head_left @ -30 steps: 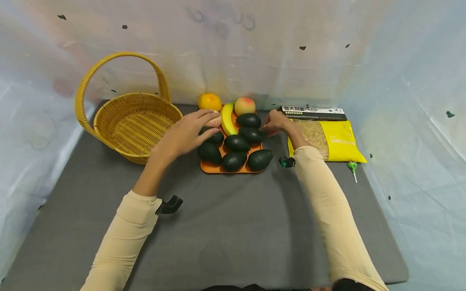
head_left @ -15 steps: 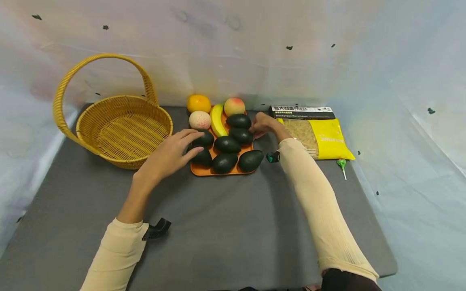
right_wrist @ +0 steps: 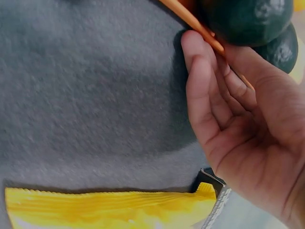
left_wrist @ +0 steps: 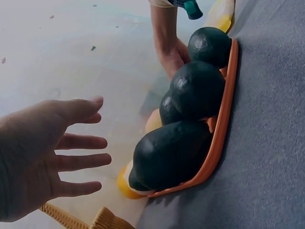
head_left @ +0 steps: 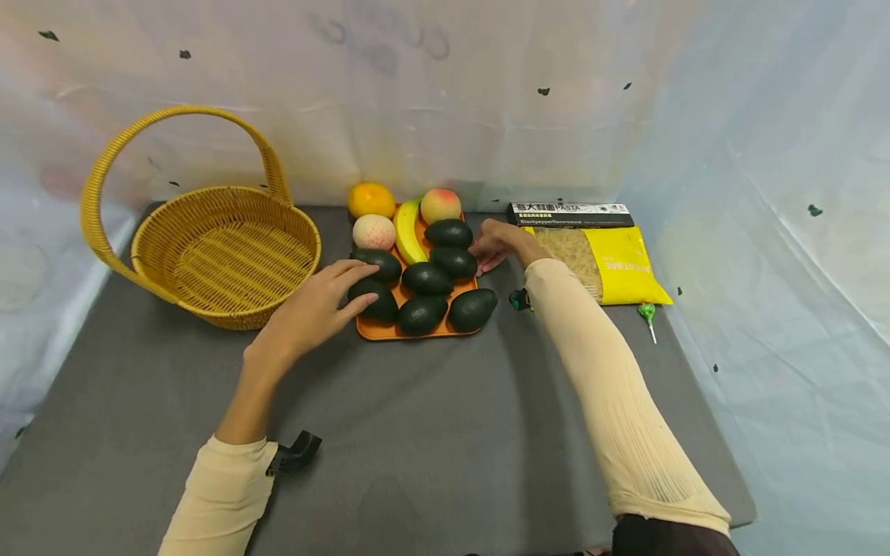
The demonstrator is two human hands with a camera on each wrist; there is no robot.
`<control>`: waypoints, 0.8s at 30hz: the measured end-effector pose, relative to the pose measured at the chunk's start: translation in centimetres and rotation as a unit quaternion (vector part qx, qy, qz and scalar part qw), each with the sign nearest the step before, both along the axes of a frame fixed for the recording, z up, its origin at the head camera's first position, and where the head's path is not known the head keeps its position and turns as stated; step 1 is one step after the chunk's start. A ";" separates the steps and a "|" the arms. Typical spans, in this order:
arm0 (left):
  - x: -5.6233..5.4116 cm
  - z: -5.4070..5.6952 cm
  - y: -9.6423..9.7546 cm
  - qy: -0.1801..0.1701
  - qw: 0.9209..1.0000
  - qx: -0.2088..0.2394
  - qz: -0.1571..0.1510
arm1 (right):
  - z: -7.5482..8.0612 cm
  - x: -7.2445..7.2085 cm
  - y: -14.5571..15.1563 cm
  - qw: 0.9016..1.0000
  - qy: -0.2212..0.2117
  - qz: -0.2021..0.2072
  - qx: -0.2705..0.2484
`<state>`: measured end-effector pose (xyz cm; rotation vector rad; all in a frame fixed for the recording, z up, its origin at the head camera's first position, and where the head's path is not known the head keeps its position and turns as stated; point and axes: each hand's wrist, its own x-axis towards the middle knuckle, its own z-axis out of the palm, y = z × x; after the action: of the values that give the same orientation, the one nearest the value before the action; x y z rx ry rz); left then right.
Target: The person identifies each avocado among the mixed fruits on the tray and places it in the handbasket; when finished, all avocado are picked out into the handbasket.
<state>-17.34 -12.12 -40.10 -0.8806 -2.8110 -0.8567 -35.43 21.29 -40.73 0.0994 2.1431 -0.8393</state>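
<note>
An orange tray (head_left: 378, 332) holds several dark green avocados (head_left: 422, 315), a banana (head_left: 409, 232), a peach (head_left: 441, 205), a pale speckled round fruit (head_left: 374, 232) and an orange (head_left: 371, 200). At the tray's right edge, my right hand (head_left: 497, 245) pinches the rim; the right wrist view has the thumb over it and the curled fingers (right_wrist: 200, 81) along its outer side. My left hand (head_left: 306, 313) is beside the tray's left edge, overlapping two avocados in the head view. Its fingers (left_wrist: 86, 142) are spread and hold nothing, apart from the fruit in the left wrist view.
A yellow wicker basket (head_left: 142, 247) with a tall handle stands left of the tray. To the right lie a black pasta box (head_left: 573, 216), a yellow pasta bag (head_left: 626, 266) and a green lollipop (head_left: 647, 312). A pale curtain (head_left: 487, 116) hangs behind the grey table (head_left: 431, 432).
My left hand has come down and toward me, from over the fruit to the tray's left side. My right hand stays at the right edge. The head view has shifted, moving everything left in it.
</note>
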 end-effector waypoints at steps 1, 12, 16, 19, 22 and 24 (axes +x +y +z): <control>0.0 0.0 -0.2 -0.001 1.000 -0.002 0.001 | -0.2 -0.2 -0.1 1.000 -0.002 0.007 0.001; -1.0 -0.8 -1.1 0.024 0.998 -0.040 -0.048 | -0.6 -1.4 1.0 1.000 -0.024 -0.002 -0.002; -1.5 -1.0 -1.0 0.036 0.997 -0.046 -0.055 | -0.2 -1.3 0.9 1.000 -0.013 0.007 -0.014; -1.7 -1.2 -0.7 0.033 0.997 -0.045 -0.061 | -0.2 -1.4 0.9 1.000 -0.013 0.004 -0.015; -1.7 -1.4 -0.3 0.023 0.996 -0.052 -0.066 | -0.6 -1.4 0.9 1.000 -0.022 -0.003 -0.009; -1.5 -1.6 -0.2 0.015 0.996 -0.062 -0.061 | -0.9 -1.4 0.7 1.000 -0.027 -0.002 -0.011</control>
<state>-18.84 -12.30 -41.66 -1.0820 -2.8344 -0.6804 -36.80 21.97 -41.67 0.1142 2.0828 -0.8518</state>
